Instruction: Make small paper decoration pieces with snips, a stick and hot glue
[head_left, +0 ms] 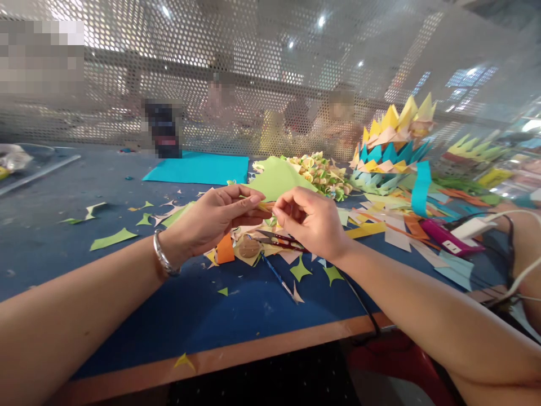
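Above the middle of the blue table (pixel 139 299), the left hand (pixel 226 217) and right hand (pixel 310 223) meet over a litter of paper. Between them is a small yellowish paper piece (pixel 265 207), mostly hidden by the fingers: the left fingers are closed on it, and the right thumb and forefinger pinch its near end. A silver bracelet (pixel 164 254) circles the left wrist.

Just below the hands, dark red scissors (pixel 282 241) lie among scraps beside an orange strip (pixel 225 248), with a slim blue stick (pixel 279 278) slanting towards the table edge. Behind the hands, a light green sheet (pixel 276 176) lies against a heap of small folded pieces (pixel 321 172). Farther left is a flat blue sheet (pixel 200 169); to the right rises a stack of spiky paper rings (pixel 391 149).
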Tool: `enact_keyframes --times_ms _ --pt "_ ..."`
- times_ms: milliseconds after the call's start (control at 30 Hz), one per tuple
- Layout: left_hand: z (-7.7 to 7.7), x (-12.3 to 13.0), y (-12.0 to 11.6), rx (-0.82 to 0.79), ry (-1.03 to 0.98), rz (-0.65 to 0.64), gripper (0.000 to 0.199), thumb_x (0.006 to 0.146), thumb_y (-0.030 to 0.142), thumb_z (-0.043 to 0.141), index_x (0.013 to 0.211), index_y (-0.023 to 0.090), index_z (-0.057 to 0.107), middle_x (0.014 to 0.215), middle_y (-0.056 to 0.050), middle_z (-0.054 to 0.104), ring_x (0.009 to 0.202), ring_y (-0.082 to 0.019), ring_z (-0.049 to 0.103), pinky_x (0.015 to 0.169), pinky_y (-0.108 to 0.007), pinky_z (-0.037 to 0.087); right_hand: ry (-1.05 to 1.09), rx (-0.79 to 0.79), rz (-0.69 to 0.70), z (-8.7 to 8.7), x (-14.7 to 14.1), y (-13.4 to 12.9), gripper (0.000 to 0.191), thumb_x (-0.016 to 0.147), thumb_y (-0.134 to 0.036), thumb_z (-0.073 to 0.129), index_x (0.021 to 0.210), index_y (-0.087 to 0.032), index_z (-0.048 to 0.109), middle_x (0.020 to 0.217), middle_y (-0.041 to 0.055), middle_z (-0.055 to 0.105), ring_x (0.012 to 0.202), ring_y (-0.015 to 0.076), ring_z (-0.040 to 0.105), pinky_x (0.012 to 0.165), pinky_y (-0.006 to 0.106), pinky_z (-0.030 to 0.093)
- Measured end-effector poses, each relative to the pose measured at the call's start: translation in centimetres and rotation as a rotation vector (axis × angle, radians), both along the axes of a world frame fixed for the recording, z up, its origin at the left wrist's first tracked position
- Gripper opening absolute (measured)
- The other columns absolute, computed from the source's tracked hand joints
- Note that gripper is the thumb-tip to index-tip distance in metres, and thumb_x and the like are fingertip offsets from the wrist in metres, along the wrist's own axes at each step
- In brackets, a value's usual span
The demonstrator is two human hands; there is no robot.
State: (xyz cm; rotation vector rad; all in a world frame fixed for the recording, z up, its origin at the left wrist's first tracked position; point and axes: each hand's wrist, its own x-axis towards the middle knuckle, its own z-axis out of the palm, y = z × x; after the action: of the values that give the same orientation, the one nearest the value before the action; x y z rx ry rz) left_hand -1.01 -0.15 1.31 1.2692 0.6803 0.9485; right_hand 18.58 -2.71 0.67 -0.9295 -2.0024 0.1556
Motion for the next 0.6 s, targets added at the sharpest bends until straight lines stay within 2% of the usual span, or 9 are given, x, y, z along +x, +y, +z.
enact_keyframes --times_ms 233,367,600 --pt "0.1 0.5 -0.8 0.0 -0.026 -0.055 0.014 0.082 0.022 0.071 0.091 0.012 0.068 0.089 -0.007 0.073 0.081 -0.017 0.069 0.088 -0.034 0.053 -0.068 0.084 -0.026 -0.3 -0.2 -0.1 0.009 0.088 -0.022 0.057 0.08 -0.019 0.056 0.074 0.0001 0.059 0.055 0.0079 0.051 0.054 0.024 0.041" --pt "0.2 0.6 -1.1 -0.024 -0.01 -0.029 0.018 0.079 0.021 0.072 0.094 0.012 0.068 0.092 -0.008 0.073 0.081 -0.017 0.069 0.087 -0.034 0.053 -0.121 0.114 -0.012 -0.4 -0.2 -0.2 0.007 0.089 -0.02 0.055 0.083 -0.019 0.057 0.077 0.0013 0.06 0.057 0.0089 0.051 0.055 0.024 0.042" --pt "0.1 0.7 -1.2 -0.045 -0.01 0.054 0.013 0.077 0.019 0.072 0.087 0.013 0.068 0.08 -0.006 0.073 0.074 -0.016 0.069 0.083 -0.035 0.053 -0.195 0.108 0.033 -0.2 -0.4 -0.2 0.01 0.091 -0.02 0.052 0.085 -0.017 0.06 0.078 0.004 0.061 0.062 0.0115 0.054 0.056 0.025 0.043"
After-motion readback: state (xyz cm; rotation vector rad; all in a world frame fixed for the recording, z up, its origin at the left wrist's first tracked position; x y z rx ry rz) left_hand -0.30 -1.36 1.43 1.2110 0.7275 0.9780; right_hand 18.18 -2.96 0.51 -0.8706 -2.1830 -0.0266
